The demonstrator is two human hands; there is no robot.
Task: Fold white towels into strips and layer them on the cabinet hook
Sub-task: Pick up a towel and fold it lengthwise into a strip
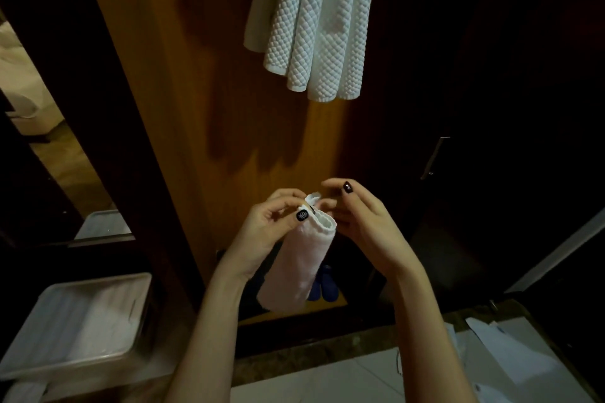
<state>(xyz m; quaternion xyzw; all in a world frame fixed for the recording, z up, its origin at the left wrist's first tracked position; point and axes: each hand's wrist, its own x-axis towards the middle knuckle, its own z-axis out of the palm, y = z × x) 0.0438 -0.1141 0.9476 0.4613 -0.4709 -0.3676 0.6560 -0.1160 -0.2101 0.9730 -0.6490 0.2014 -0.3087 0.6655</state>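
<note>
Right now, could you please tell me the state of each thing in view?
folded towel: folded into a strip, hanging from the hands
left hand: pinches the towel's top
right hand: fingers at the towel's top, grip unclear
hung towels: layered, hanging up
bin: open, white cloth inside

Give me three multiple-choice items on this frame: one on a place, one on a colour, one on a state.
1. Where is the plastic bin? A. lower left B. top right C. on the hook
2. The hanging towels are: A. blue B. white C. striped
3. The held towel is: A. spread flat B. on the floor C. folded into a strip
Key: A, it sits at the frame's lower left; B, all show white; C, the left hand pinches its top and it hangs narrow.
</note>
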